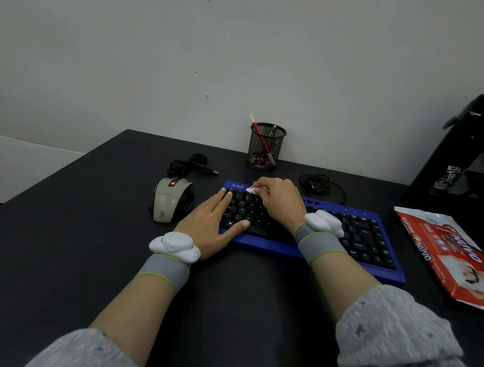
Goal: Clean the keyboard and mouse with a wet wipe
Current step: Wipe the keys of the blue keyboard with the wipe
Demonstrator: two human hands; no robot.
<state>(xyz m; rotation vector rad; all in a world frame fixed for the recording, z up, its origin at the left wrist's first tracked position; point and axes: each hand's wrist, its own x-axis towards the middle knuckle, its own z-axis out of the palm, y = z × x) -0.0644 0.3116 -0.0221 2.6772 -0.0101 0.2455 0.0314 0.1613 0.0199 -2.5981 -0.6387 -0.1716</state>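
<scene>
A blue keyboard (358,221) with black keys lies across the middle of the black desk. My right hand (279,201) is curled over its top left keys, pinching a small folded white wet wipe (251,189) against them. My left hand (211,224) lies flat with spread fingers on the keyboard's left end, holding nothing. A grey mouse (166,202) with an orange button sits just left of the keyboard, untouched, its cable (191,162) coiled behind it.
A red wet-wipe pack (452,257) lies right of the keyboard. A black mesh pen holder (266,145) stands at the back by the wall. A coiled black cable (319,185) lies behind the keyboard. A tall black bottle (463,145) stands at the far right.
</scene>
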